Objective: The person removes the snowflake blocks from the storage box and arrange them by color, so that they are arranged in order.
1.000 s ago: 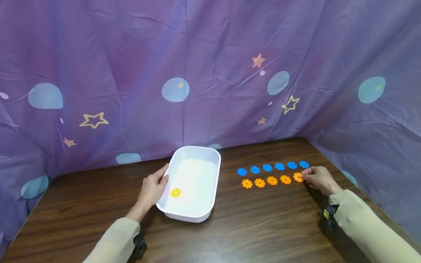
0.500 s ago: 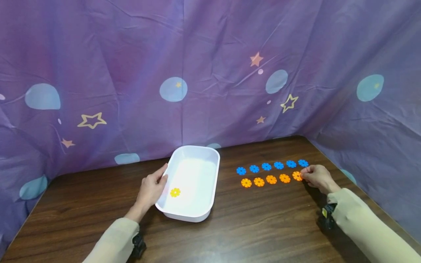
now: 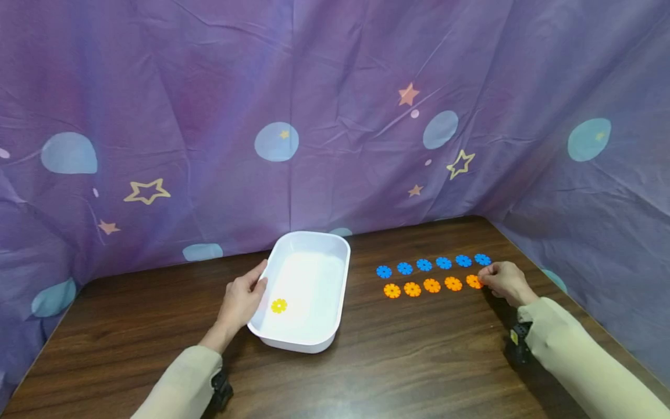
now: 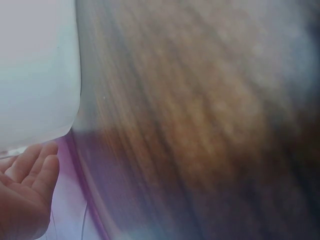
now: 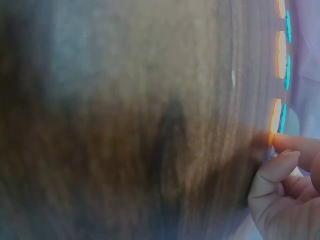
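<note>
My left hand (image 3: 242,299) holds the left rim of a white plastic tray (image 3: 342,279), thumb on top and fingers beneath in the left wrist view. One yellow interlocking disc (image 3: 279,306) with a notched edge lies inside, towards the tray's near left. To the right, several orange interlocking discs lie in a row on the table, nearer to me than a matching row of several blue discs (image 3: 424,265). My right hand (image 3: 508,281) has its fingertips at the rightmost orange disc (image 3: 473,281) and pinches its right edge. In the right wrist view the index fingertip touches that disc.
A brown wood-grain table (image 3: 408,366) bears everything. Purple cloth (image 3: 335,186) with stars and planets hangs behind it and along the right side. The right-hand table edge (image 3: 555,291) runs just beyond my right hand.
The rightmost orange disc has shifted slightly right and towards me with my right fingertips. My left hand and the tray have stayed put; the head view has moved a little.
</note>
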A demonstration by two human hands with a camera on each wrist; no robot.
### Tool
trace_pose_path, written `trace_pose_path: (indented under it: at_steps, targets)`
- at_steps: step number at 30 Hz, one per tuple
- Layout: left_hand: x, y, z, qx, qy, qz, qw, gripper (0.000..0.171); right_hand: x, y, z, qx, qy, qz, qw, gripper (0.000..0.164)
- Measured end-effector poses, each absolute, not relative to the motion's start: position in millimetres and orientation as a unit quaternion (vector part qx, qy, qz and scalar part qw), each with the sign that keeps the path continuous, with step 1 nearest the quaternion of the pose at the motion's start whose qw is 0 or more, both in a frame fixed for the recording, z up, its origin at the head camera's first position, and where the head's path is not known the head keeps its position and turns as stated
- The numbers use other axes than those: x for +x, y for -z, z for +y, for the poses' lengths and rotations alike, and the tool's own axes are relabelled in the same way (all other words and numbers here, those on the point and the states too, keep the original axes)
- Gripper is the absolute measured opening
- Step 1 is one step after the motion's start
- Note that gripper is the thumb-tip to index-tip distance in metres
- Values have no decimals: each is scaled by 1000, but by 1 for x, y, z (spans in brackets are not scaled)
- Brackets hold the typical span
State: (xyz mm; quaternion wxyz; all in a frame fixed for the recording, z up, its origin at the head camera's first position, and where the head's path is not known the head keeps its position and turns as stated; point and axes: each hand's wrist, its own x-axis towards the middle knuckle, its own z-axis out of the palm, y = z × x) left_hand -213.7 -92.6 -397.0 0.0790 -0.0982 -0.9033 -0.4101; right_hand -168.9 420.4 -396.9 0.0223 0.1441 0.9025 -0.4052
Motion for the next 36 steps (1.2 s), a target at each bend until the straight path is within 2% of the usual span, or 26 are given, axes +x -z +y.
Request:
trace_pose_path:
  at_steps: [6,11,18,26,36]
  targets:
    - [-213,396,-92,-93,405,-906,82,43,-166,392,414,136,407,903,-10,25]
    - [-213,394,-93,-93,406,-905,83,43,-172,376,380,106,463,880,-28,30]
    - [-214,394,-92,-97,414,-902,75,43,-187,352,286,17,578,815,39,34]
    - [-215,396,-92,-95,417,-900,81,43,-203,351,165,-51,647,753,105,24]
    - [-213,397,-92,-92,422,-898,86,42,-222,374,90,-61,567,803,175,16]
